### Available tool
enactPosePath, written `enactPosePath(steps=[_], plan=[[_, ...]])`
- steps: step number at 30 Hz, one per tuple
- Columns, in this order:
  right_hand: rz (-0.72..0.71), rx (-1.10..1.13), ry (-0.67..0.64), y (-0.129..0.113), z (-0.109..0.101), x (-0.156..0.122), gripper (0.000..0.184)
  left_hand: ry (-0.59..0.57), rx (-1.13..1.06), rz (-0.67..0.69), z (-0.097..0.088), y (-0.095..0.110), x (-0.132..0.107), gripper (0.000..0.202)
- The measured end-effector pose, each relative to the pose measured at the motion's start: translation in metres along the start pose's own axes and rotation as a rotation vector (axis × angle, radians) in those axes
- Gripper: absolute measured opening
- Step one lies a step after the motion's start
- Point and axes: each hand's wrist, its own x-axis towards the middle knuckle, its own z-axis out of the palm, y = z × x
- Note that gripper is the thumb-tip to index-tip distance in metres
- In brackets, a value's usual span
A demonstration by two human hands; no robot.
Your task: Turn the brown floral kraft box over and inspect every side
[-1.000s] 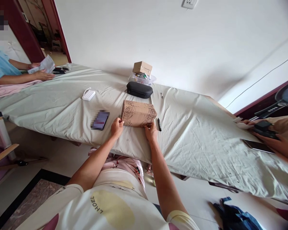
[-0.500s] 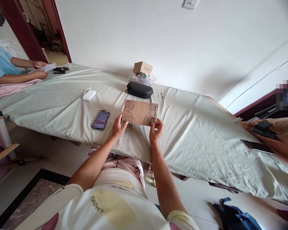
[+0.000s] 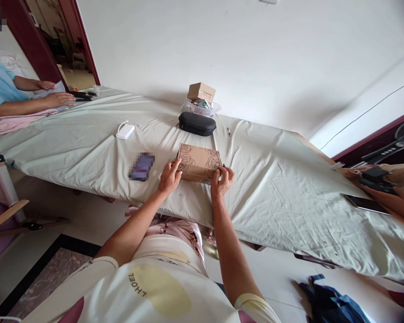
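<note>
- Box, brown cardboard with dark swirls, sits between two bare hands on the near side of the black case, my landmark on this remote feed.
- The left hand, nearer me than the black case, is part-closed at the box's near left corner, fingers and thumb against the cardboard.
- The right hand curls at the opposite near corner, thumb on the box, fingers bent; I cannot tell how firmly either hand grips, or whether the box rests fully on the pale cloth.
- Left of the black case, I see a white looped object and, closer in, a phone with its screen blurred.
- Behind the black case, a small carton tops a clear tub; to its right lies a slim pen-like item.
- Far left of the black case, a co-worker in blue handles paper; far right, another holds a black device.
</note>
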Motion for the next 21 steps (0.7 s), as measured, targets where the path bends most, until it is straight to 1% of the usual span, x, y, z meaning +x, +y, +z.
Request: enactPosePath(steps=[2, 3, 6, 8, 10, 12, 14, 17, 19, 21], plan=[[-0.112, -0.116, -0.028, -0.008, 0.001, -0.004, 0.033, 0.006, 0.074, 0.028, 0.001, 0.005, -0.001, 0.054], [-0.181, -0.155, -0.079, -0.015, 0.002, -0.007, 0.034, 0.005, 0.107, 0.047, 0.001, 0.008, -0.001, 0.053], [-0.385, -0.204, -0.305, -0.038, 0.007, -0.020, 0.043, -0.026, 0.158, 0.109, 0.002, 0.015, -0.002, 0.052], [-0.456, -0.210, -0.418, -0.050, 0.010, -0.028, 0.050, -0.063, 0.156, 0.118, 0.002, 0.016, -0.003, 0.055], [-0.463, -0.207, -0.456, -0.054, 0.011, -0.030, 0.053, -0.099, 0.147, 0.099, 0.003, 0.014, -0.003, 0.060], [-0.423, -0.193, -0.425, -0.048, 0.009, -0.027, 0.049, -0.122, 0.142, 0.075, 0.003, 0.012, -0.003, 0.064], [-0.353, -0.167, -0.350, -0.035, 0.007, -0.020, 0.042, -0.123, 0.138, 0.063, 0.004, 0.010, -0.004, 0.065], [-0.177, -0.119, -0.206, -0.008, 0.005, -0.010, 0.033, -0.120, 0.117, 0.055, 0.004, 0.011, -0.005, 0.066], [-0.033, -0.049, -0.145, 0.010, 0.007, -0.007, 0.036, -0.137, 0.075, 0.040, 0.003, 0.010, -0.004, 0.069], [0.096, 0.083, -0.148, 0.024, 0.012, -0.008, 0.045, -0.135, 0.008, -0.002, 0.004, 0.006, -0.003, 0.073]])
